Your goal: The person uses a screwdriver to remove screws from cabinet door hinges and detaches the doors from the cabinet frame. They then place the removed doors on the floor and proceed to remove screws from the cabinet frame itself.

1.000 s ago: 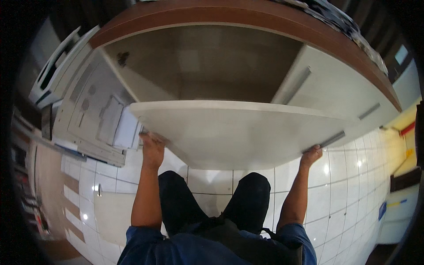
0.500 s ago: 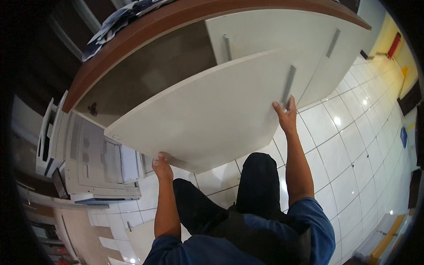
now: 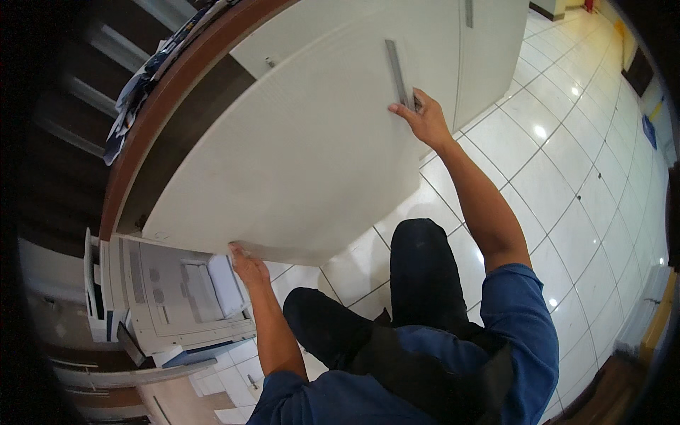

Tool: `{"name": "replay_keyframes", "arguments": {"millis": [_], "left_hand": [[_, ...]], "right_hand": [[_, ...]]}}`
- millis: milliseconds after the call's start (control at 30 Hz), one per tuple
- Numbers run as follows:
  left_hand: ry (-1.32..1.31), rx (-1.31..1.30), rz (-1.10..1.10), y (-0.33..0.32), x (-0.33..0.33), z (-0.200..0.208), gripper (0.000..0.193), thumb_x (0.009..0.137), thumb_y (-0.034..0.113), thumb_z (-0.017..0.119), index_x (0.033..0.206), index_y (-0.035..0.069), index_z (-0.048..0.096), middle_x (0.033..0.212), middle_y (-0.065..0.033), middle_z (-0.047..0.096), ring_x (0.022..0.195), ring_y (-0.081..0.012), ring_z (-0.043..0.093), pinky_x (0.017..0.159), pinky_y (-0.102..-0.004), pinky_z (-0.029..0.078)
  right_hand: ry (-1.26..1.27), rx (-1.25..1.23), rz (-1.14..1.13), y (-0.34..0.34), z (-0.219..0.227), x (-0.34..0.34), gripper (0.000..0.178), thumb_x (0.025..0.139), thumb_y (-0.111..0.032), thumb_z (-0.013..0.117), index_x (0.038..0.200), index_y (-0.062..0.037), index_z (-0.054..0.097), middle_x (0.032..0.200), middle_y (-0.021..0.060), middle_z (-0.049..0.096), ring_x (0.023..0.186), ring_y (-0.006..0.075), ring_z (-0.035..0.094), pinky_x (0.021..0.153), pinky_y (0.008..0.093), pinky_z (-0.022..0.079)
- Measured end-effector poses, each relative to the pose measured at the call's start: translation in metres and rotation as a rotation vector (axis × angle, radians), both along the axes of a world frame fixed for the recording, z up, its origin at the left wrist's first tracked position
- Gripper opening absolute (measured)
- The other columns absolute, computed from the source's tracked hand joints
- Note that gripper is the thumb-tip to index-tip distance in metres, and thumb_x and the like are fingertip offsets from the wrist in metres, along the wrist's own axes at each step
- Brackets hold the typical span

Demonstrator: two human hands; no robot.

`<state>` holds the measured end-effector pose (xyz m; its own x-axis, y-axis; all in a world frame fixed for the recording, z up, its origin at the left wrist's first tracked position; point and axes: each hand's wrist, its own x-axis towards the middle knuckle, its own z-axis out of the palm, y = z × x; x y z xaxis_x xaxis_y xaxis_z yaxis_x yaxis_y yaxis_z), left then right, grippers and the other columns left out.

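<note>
A large white cabinet door (image 3: 297, 149) leans in front of a brown-topped cabinet (image 3: 145, 134), partly covering its dark opening. My right hand (image 3: 426, 120) grips the door's right edge beside its long grey handle (image 3: 398, 74), thumb on the front face and fingers behind. At the lower left edge, my left hand (image 3: 248, 263) holds the door, its fingers partly hidden behind the panel. A hinge cup mark (image 3: 161, 235) shows near the left corner. To the right, another white door (image 3: 489, 57) stays on the cabinet.
A grey-white office machine (image 3: 177, 287) stands left of the cabinet, close to my left hand. White tiled floor (image 3: 552, 184) spreads to the right. Crumpled printed sheets (image 3: 138, 95) lie on the cabinet top. Stacked boards (image 3: 648, 319) stand at the lower right.
Both hands have moved the door left and closer against the cabinet, so less of the dark opening shows. The view has also turned toward the right.
</note>
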<state>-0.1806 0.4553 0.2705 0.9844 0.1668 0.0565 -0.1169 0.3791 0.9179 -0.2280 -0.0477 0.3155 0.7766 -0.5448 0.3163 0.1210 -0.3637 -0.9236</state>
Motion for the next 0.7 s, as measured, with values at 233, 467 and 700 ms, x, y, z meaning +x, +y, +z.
{"name": "replay_keyframes", "arguments": {"millis": [233, 467, 700], "left_hand": [[-0.152, 0.018, -0.011, -0.005, 0.008, 0.040, 0.075, 0.084, 0.051, 0.065, 0.138, 0.005, 0.039, 0.137, -0.0086, 0.044, 0.125, -0.0243, 0.043, 0.107, -0.0389, 0.036], [-0.144, 0.008, 0.057, -0.017, 0.022, 0.060, 0.081, 0.081, 0.048, 0.072, 0.139, 0.004, 0.038, 0.141, -0.0073, 0.042, 0.126, -0.0223, 0.042, 0.107, -0.0351, 0.035], [-0.079, 0.001, 0.072, -0.021, 0.031, 0.056, 0.076, 0.085, 0.047, 0.067, 0.138, 0.001, 0.038, 0.140, -0.0082, 0.043, 0.126, -0.0235, 0.043, 0.108, -0.0361, 0.034]], "right_hand": [[-0.132, 0.030, 0.043, -0.001, 0.051, -0.001, 0.073, 0.072, -0.052, 0.078, 0.114, 0.0047, 0.062, 0.092, 0.0166, 0.067, 0.081, 0.0214, 0.063, 0.073, 0.0337, 0.050], [-0.089, 0.006, -0.007, -0.007, 0.054, 0.014, 0.082, 0.069, -0.057, 0.077, 0.118, 0.0070, 0.059, 0.096, 0.0212, 0.067, 0.087, 0.0273, 0.066, 0.078, 0.0366, 0.051], [-0.075, -0.034, -0.088, -0.013, 0.040, 0.036, 0.093, 0.067, -0.058, 0.078, 0.124, 0.0098, 0.053, 0.114, 0.0281, 0.061, 0.105, 0.0349, 0.061, 0.091, 0.0401, 0.048]]}}
